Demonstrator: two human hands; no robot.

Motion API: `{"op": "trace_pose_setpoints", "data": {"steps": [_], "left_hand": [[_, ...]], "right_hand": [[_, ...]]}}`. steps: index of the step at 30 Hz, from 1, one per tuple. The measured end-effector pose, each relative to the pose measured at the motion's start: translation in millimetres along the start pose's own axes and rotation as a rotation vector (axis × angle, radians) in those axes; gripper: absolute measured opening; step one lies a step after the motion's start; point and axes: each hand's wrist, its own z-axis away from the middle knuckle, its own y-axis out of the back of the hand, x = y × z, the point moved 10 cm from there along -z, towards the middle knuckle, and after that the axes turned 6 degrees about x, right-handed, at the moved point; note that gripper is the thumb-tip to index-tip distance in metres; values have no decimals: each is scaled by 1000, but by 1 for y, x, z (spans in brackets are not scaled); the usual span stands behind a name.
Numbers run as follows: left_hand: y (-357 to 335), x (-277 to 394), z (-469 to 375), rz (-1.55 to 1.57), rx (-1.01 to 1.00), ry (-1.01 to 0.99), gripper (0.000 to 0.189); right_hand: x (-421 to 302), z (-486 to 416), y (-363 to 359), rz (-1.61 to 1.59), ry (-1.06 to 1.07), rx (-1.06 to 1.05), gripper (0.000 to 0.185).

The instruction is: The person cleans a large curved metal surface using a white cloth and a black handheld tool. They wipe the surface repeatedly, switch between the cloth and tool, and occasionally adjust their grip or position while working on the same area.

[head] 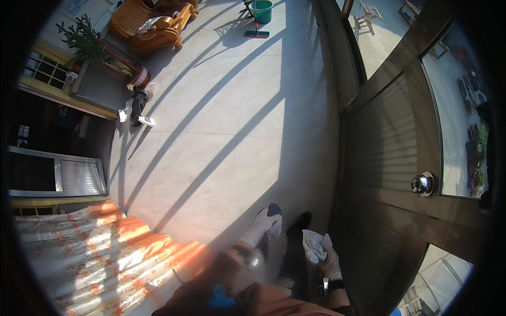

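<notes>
My left hand (263, 229), in what looks like a thin pale glove, is low in the middle of the view, above the tiled floor. It is closed around a bunched pale and dark-blue item (274, 210) whose kind I cannot tell. To its right, my right hand (330, 262) grips a folded white cloth (313, 245), and a watch with a black band sits on that wrist. A brown metal door (379, 118) with glass panes stands to the right of this hand. Its round, shiny knob (422, 184) is farther up, apart from both hands.
A floral curtain (118, 260) hangs at lower left, beside an open doorway (59, 126). Farther off are a potted plant (140, 77), a white bottle (146, 121), a wooden armchair (158, 35), a floor squeegee or broom (257, 34) and a green bucket (264, 14).
</notes>
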Motion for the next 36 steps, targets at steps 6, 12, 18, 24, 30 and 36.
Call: {"op": "trace_pose_setpoints", "data": {"steps": [6,12,18,24,30,36], "left_hand": [[19,42,67,-201,40,-308,26],[94,-30,54,144,110,-9,30],[220,-70,18,6,625,-93,27],[239,-89,29,45,687,-72,40],[130,-61,28,-21,611,-72,40],[-25,-38,-1,-96,169,-30,92]], "right_hand": [[13,40,-93,-47,-39,-151,48],[-3,73,-134,-97,90,-229,57],[-10,67,-109,-176,93,-290,54],[-42,47,-66,440,428,-173,50],[-62,63,-52,-154,68,-391,44],[-98,48,-10,-142,168,-290,51]]}}
